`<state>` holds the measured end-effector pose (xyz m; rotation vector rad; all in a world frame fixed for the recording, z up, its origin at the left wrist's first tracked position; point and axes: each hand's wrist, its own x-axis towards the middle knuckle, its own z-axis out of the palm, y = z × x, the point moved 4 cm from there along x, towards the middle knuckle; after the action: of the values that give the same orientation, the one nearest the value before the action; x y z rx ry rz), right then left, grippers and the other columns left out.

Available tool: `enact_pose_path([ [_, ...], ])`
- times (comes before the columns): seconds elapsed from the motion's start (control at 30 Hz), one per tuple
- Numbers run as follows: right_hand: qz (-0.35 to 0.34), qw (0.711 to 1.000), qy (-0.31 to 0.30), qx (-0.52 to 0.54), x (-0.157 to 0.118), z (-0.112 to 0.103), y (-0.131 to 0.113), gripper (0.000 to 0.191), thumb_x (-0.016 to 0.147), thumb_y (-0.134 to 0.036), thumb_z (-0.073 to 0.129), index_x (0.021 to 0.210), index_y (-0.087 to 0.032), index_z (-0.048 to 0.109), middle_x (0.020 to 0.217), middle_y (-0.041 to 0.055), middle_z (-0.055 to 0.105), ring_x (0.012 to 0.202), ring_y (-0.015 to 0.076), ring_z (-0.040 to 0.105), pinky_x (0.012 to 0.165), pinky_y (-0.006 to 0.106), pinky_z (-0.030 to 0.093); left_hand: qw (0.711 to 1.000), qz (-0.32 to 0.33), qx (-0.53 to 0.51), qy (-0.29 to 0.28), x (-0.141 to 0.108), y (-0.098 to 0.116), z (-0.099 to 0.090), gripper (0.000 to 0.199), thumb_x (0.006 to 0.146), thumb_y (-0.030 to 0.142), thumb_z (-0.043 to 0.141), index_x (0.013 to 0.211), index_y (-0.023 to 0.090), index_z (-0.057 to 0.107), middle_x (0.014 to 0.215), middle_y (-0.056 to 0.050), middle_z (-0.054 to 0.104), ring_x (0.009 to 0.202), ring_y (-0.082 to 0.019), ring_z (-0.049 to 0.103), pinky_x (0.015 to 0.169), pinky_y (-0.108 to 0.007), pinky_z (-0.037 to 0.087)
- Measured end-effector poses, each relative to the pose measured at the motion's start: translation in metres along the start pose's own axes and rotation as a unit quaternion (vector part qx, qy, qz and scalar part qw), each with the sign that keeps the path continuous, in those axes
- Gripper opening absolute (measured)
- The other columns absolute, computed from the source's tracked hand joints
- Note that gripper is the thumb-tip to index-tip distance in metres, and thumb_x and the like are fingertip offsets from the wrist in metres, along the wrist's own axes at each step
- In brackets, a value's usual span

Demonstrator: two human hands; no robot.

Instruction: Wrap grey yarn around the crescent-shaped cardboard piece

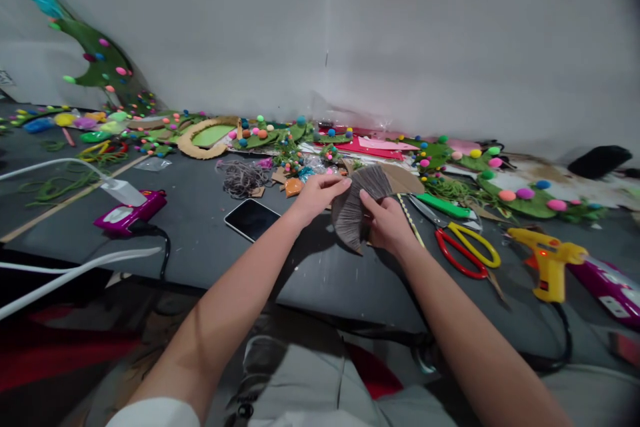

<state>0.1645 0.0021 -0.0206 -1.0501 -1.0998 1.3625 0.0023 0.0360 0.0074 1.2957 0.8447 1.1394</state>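
Observation:
A cardboard crescent (353, 213), wound over much of its length with grey yarn, is between my hands above the table. Its upper right end shows bare brown cardboard (400, 179). My right hand (393, 223) grips it from the right, thumb on the front and the other fingers partly hidden behind. At the upper left edge, the closed fingertips of my left hand (319, 199) pinch the crescent; whether a yarn strand is also between them I cannot tell. A tangle of grey yarn (243, 178) and a phone (251, 219) lie left of my left hand.
Scissors with red and yellow handles (465, 250), a yellow glue gun (545, 257) and a purple power strip (610, 287) lie to the right. Another purple strip (120, 217) with a white plug is left. Pom-pom-covered green shapes (530, 195) line the white partition (320, 47).

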Motion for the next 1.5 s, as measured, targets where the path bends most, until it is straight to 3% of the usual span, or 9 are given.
enact_pose_path([
  [0.23, -0.005, 1.0, -0.009, 0.005, 0.001, 0.001, 0.002, 0.055, 0.066, -0.055, 0.088, 0.101, -0.015, 0.074, 0.106, 0.0121, 0.078, 0.09, 0.0253, 0.074, 0.077, 0.036, 0.06, 0.999, 0.024, 0.006, 0.027, 0.004, -0.007, 0.0, 0.035, 0.075, 0.051, 0.082, 0.086, 0.018, 0.08, 0.081, -0.004, 0.073, 0.071, -0.015, 0.061, 0.065, -0.027, 0.049],
  [0.8, -0.034, 0.999, 0.011, -0.034, -0.001, 0.003, -0.001, 0.05, 0.069, -0.056, 0.084, 0.098, -0.017, 0.073, 0.109, 0.0111, 0.078, 0.095, 0.0247, 0.074, 0.08, 0.035, 0.06, 0.997, 0.055, -0.014, 0.053, 0.009, -0.004, 0.002, 0.031, 0.073, 0.047, 0.084, 0.085, 0.019, 0.081, 0.086, -0.004, 0.075, 0.073, -0.014, 0.063, 0.07, -0.027, 0.051],
  [1.1, -0.028, 0.997, -0.009, -0.066, -0.008, 0.009, -0.003, 0.051, 0.065, -0.054, 0.087, 0.097, -0.017, 0.073, 0.106, 0.0121, 0.078, 0.095, 0.0277, 0.074, 0.079, 0.037, 0.06, 0.994, 0.08, -0.004, 0.068, 0.007, 0.0, 0.002, 0.027, 0.073, 0.045, 0.085, 0.083, 0.02, 0.082, 0.088, -0.005, 0.077, 0.078, -0.015, 0.065, 0.076, -0.029, 0.051],
  [1.37, -0.035, 0.996, -0.016, -0.082, -0.011, 0.012, -0.005, 0.052, 0.064, -0.055, 0.086, 0.097, -0.018, 0.073, 0.107, 0.0114, 0.078, 0.093, 0.0266, 0.073, 0.081, 0.037, 0.059, 0.995, 0.082, -0.014, 0.062, 0.007, 0.0, 0.003, 0.027, 0.072, 0.045, 0.086, 0.082, 0.02, 0.082, 0.084, -0.004, 0.077, 0.075, -0.014, 0.065, 0.075, -0.029, 0.051],
  [1.5, -0.035, 0.995, -0.032, -0.093, -0.013, 0.017, -0.003, 0.049, 0.063, -0.055, 0.087, 0.091, -0.017, 0.073, 0.097, 0.0095, 0.078, 0.084, 0.0238, 0.071, 0.076, 0.036, 0.058, 0.995, 0.085, -0.018, 0.051, 0.007, 0.005, 0.007, 0.028, 0.071, 0.045, 0.087, 0.081, 0.02, 0.082, 0.084, -0.004, 0.077, 0.075, -0.015, 0.064, 0.075, -0.029, 0.051],
])
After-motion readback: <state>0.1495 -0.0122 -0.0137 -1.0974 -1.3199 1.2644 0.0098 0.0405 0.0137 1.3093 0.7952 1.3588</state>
